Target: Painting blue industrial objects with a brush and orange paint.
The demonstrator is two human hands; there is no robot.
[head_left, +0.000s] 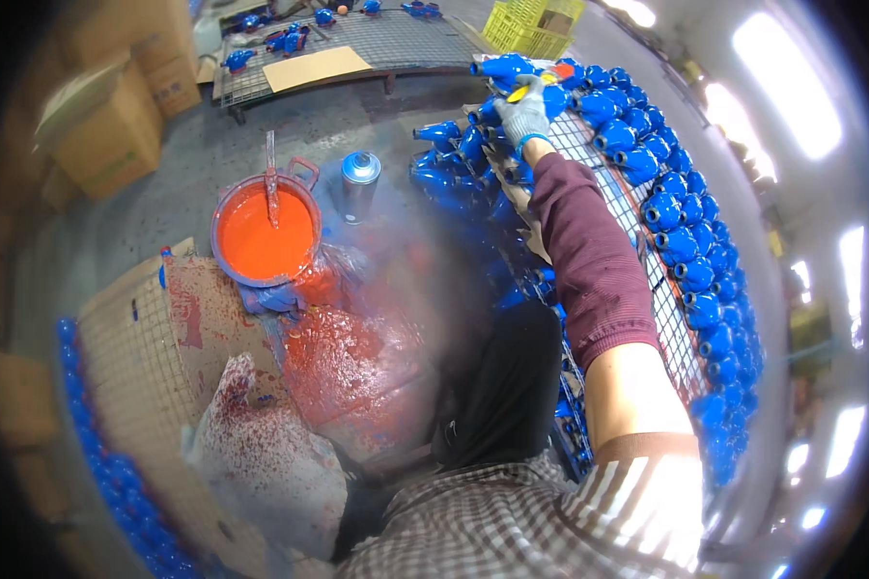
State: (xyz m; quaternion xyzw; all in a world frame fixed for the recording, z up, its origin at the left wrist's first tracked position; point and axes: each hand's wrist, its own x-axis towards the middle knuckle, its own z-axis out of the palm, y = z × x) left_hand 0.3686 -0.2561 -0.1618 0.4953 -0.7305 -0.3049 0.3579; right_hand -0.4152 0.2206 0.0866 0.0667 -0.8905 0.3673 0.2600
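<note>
My right hand [524, 114], in a pale grey glove with a blue band at the wrist, reaches to the far end of a wire-mesh rack [661, 280]. Its fingers are closed at a glossy blue casting [555, 99] that has an orange-red patch at its far end. A small yellow piece [518, 95] shows at the fingertips; its kind is unclear. Another blue casting [504, 68] lies just beyond the hand. I cannot make out my left hand. At the lower left is a whitish, red-speckled cloth shape [275, 463], and what it covers is hidden.
Rows of blue castings [681, 241] line the right. An orange paint tub [224, 253] with a stick [271, 174] stands left of centre beside a spray can [360, 183]. Cartons [106, 125], a mesh table [420, 43] and a yellow crate [526, 31] stand farther off.
</note>
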